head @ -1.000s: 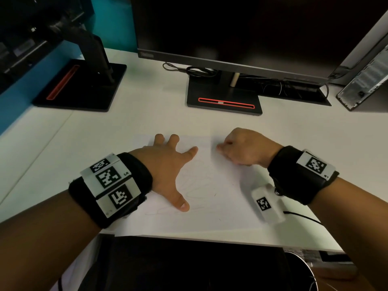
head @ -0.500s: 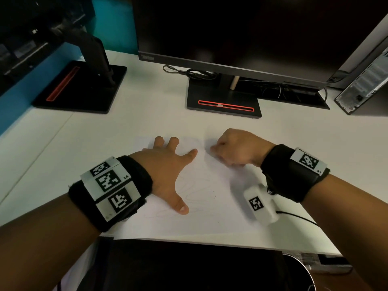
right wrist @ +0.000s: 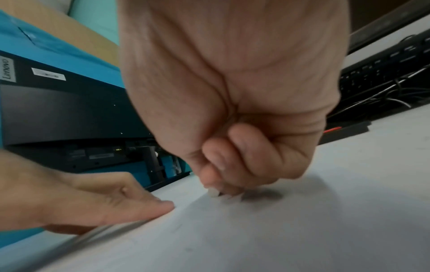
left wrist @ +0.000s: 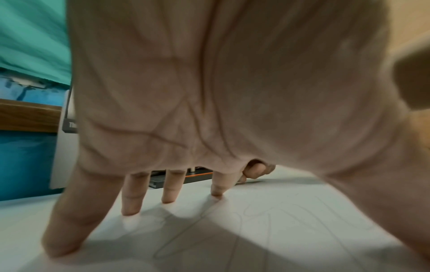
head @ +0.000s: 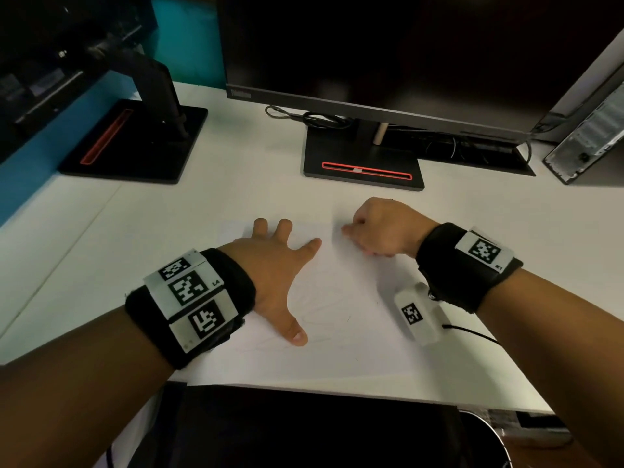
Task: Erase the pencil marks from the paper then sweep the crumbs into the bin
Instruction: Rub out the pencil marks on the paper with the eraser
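Note:
A white sheet of paper with faint pencil scribbles lies on the white desk near its front edge. My left hand presses flat on the sheet's left part, fingers spread and straight. My right hand is curled over the paper's far right part and pinches a small white eraser whose tip touches the sheet. In the head view the eraser is hidden by the fingers. A few tiny dark specks lie on the paper.
A monitor on a black stand rises behind the paper, cables beside it. A second monitor base sits far left, a computer case far right. A dark bin rim shows below the desk's front edge at right.
My right hand has slid slightly left and away along the paper's far part with the eraser. The left hand has stayed pressed on the sheet.

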